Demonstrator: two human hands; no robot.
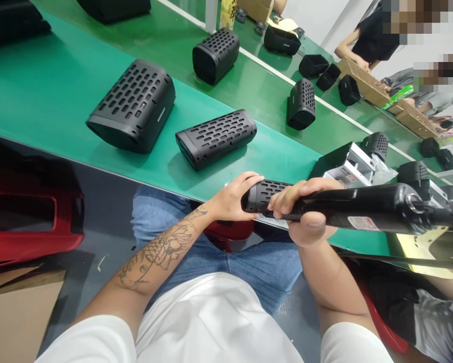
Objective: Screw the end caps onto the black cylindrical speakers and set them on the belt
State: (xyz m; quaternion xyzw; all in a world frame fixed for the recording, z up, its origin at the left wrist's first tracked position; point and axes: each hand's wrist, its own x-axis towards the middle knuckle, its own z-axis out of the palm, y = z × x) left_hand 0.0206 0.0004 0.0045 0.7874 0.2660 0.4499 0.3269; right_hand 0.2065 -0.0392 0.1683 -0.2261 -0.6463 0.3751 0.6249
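My left hand point(234, 199) is closed around the left end of a black perforated speaker housing point(266, 193), at the table's near edge. In my right hand point(312, 214) is a black electric screwdriver point(357, 206), its body pointing left and its cord end to the right. The screwdriver's tip is hidden behind my right fingers, close to the housing; whether it touches a screw I cannot tell. Beyond my hands, a similar speaker housing point(219, 137) lies on the green table point(60, 106), and a larger one point(133, 103) stands to its left.
More housings point(216, 54) sit on the far green surface behind a white strip. A silver-and-black box point(349, 166) stands right of my hands. Red stools point(30, 217) are below. Co-workers point(376, 38) sit at the upper right beside cardboard boxes point(362, 83).
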